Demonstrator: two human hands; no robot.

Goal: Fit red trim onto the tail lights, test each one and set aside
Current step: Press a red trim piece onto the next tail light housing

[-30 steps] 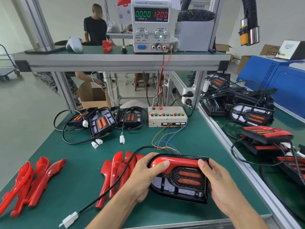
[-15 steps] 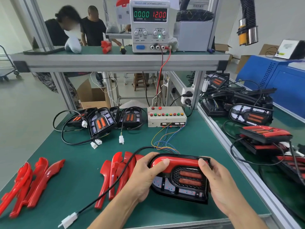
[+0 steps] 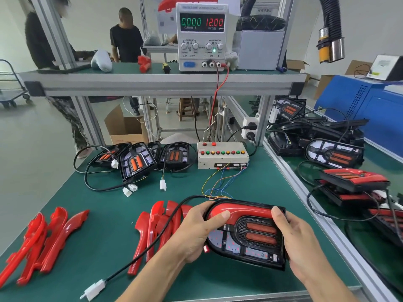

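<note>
Between both hands the tail light [image 3: 246, 232] lies crosswise on the surface [image 3: 104, 201]. Left hand [image 3: 196, 232] and right hand [image 3: 298, 240] each grip an end, thumbs pressing the red trim [image 3: 239, 211]. Its loose connector [image 3: 93, 289] lies nearer the left.

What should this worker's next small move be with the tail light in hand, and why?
Probably plug in its white connector for testing. The red trim already appears seated along the top of the tail light gripped by the left hand and right hand, while the connector lies loose on the mat.

Place: factory assembly workstation
Evidence: green bench [image 3: 109, 214], bench power supply [image 3: 201, 35], button test box [image 3: 222, 154], fume hose [image 3: 330, 29], stacked tail lights [image 3: 335, 153]
</note>
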